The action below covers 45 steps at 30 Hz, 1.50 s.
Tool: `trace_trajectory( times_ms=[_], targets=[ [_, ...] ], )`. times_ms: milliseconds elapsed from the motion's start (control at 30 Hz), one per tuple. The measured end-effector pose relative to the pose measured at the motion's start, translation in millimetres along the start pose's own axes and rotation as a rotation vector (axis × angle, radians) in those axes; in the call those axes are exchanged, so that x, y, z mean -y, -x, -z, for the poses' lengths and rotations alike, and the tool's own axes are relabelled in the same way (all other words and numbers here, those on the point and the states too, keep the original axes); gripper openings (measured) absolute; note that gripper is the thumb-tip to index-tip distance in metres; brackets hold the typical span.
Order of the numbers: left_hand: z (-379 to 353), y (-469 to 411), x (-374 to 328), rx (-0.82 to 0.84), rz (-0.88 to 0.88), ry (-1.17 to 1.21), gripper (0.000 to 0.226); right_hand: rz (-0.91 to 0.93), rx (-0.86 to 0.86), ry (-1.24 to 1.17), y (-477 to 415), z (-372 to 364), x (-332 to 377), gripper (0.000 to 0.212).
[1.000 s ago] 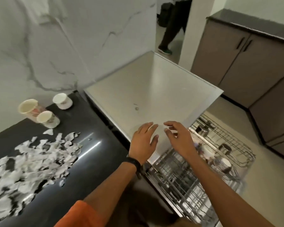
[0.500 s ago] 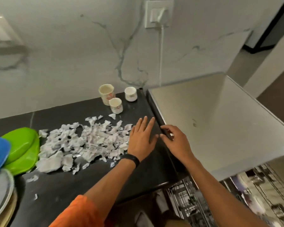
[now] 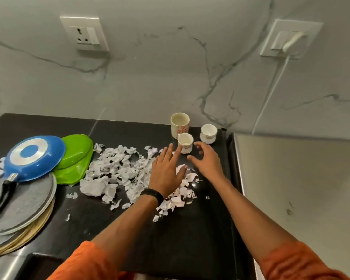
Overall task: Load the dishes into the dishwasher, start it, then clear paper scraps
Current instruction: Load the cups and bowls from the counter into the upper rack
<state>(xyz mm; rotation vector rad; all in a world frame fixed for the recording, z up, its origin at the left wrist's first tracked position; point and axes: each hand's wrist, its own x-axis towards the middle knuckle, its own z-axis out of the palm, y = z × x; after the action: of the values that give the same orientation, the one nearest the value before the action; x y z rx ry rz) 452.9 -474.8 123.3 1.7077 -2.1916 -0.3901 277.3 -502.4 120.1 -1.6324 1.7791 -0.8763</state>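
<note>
Tabletop: the black tabletop is carrying everything; dishes are sitting on it unloaded, so I am judging the loading unfinished.
Dishwasher: I am taking the steel surface butting the tabletop's right edge for its top; scraps swept rightward could be dropping into the seam between them.
Paper scraps: the torn pile is lying mid-tabletop, running from the green plates across to under the left hand.
Plate stack: it is sitting at the left edge, overhanging toward me; a nudge could be tipping it.
Frying pan: the blue pan is lying upside down on the stack, its handle pointing off the edge.
Green plates: they are leaning against the pan, touching the pile.
Left hand: it is lying flat, fingers straight and spread, over the pile's right end, holding nothing; contact I cannot tell.
Right hand: it is hovering with fingers loosely curved and spread, holding nothing, just beside the front cup.
Cups: three are standing upright near the wall; a gathering sweep could be knocking the front one over.
Stray scraps: light bits are lying apart and could be getting missed.
</note>
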Motion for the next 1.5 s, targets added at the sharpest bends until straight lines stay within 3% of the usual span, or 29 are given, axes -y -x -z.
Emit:
trace_trajectory(
  times_ms=[433, 667, 767, 867, 1033, 1267, 1400, 1500],
  targets=[
    [3.3, -12.1, 7.1, -0.033, 0.131, -0.051, 0.067, -0.027, 0.08, 0.098, -77.7, -46.2, -12.4, 0.082],
    [-4.8, -4.9, 12.4, -0.08, 0.082, 0.007, 0.064, -0.038, -0.016, -0.024, -68.5, -42.2, -9.3, 0.064],
    [-3.4, -6.8, 7.6, -0.137, 0.112, 0.219, 0.055, -0.069, -0.052, -0.227, -48.1, -29.9, 0.5, 0.059],
    [-1.1, -12.3, -1.2, -0.167, 0.251, 0.498, 0.053, -0.071, -0.049, -0.397, -24.1, -20.6, 6.4, 0.057],
    [3.5, -14.6, -20.8, -0.038, 0.417, 0.913, 0.052, -0.061, -0.094, -0.619, 17.9, -8.7, 14.5, 0.053],
    [-0.8, 4.6, -44.3, 0.094, 0.294, 1.082, 0.033, -0.118, -0.205, -0.672, 80.2, 6.8, 8.1, 0.062],
    [-2.3, 23.5, -63.1, 0.274, 0.317, 1.304, 0.038, -0.156, -0.297, -0.631, 120.1, 23.3, -0.8, 0.06],
    [-11.8, 38.8, -78.8, 0.32, 0.233, 1.258, 0.044, -0.205, -0.351, -0.611, 154.6, 36.4, -13.0, 0.064]
  ],
)
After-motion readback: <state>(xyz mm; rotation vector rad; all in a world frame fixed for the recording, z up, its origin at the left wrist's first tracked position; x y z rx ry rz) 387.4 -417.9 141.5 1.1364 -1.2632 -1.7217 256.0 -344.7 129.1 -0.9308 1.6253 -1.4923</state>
